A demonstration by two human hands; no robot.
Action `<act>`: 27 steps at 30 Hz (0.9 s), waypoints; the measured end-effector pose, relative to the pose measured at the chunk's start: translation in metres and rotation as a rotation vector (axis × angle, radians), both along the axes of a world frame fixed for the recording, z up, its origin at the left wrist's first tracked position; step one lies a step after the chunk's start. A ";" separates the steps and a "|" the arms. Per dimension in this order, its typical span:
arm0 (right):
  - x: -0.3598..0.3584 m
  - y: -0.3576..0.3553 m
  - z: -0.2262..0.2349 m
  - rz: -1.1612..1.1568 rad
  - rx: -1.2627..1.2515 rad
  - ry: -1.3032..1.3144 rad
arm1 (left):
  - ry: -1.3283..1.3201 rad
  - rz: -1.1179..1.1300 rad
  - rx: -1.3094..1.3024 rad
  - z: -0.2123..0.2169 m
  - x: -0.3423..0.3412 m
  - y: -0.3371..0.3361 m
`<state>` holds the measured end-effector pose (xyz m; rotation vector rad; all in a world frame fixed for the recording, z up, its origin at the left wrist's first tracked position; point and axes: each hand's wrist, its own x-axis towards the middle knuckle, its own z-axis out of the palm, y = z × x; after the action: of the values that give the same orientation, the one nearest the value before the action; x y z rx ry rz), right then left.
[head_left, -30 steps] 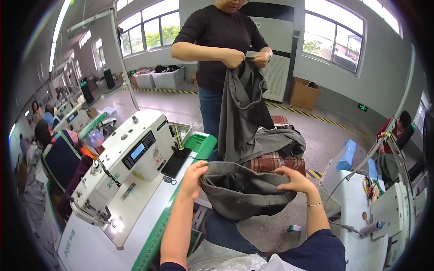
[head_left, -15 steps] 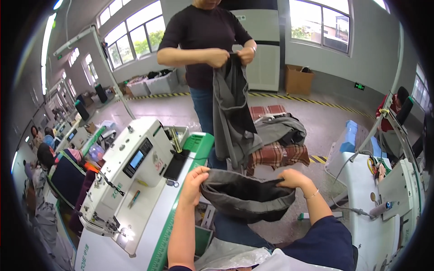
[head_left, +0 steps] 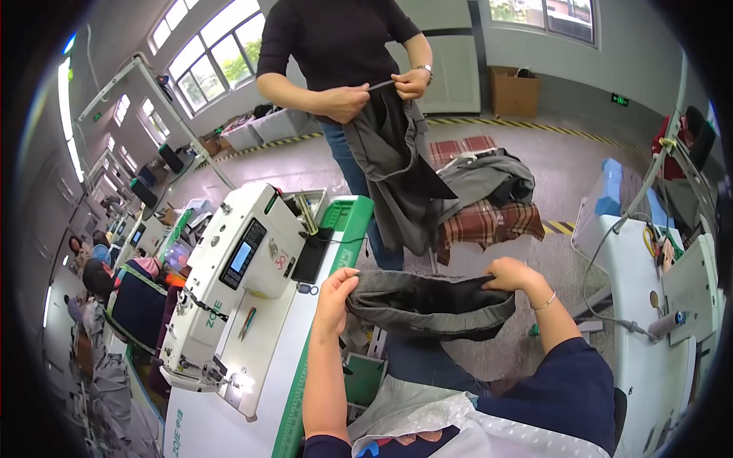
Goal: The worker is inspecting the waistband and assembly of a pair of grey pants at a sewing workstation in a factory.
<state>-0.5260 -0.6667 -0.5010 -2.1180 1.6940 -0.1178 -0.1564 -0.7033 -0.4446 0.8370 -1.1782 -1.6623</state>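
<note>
A grey garment (head_left: 408,322) with a dark inside is stretched between my two hands above my lap, its wide, waistband-like opening facing up. My left hand (head_left: 337,296) pinches the left end of that edge, thumb and fingers pressed together. At the right end, my right hand (head_left: 513,276) grips the rim with its fingers curled over the cloth. Across from me, a person in a dark top (head_left: 336,46) stands holding a similar grey garment (head_left: 385,164) by its upper edge with both hands, and the cloth hangs down in front of them.
A white sewing machine (head_left: 237,259) with its lamp lit stands on the table to my left, a small snipper (head_left: 247,324) on its bed. Grey clothes (head_left: 489,183) lie on plaid bundles (head_left: 489,229) ahead. Another machine table (head_left: 634,298) is at my right.
The view has tilted down and shifted. The opening between my hands has become flatter and wider. The other person has lowered their garment and pulled its top edge taut.
</note>
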 end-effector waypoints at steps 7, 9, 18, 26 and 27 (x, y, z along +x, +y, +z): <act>0.010 0.014 -0.015 -0.008 0.056 0.029 | -0.077 0.052 -0.008 -0.029 0.010 0.010; 0.009 0.018 -0.026 0.001 0.094 -0.002 | -0.094 0.068 0.001 -0.033 0.012 0.013; 0.011 0.032 -0.045 -0.012 0.199 -0.015 | -0.149 0.076 0.034 -0.041 0.015 0.021; 0.005 0.032 -0.038 -0.091 0.099 0.001 | -0.217 0.081 -0.006 -0.041 0.007 0.020; 0.005 0.032 -0.039 -0.091 0.103 0.000 | -0.224 0.079 -0.002 -0.043 0.007 0.020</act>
<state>-0.5209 -0.6347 -0.5403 -1.9675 1.7574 -0.0560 -0.1493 -0.6834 -0.4872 1.0759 -1.2806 -1.5324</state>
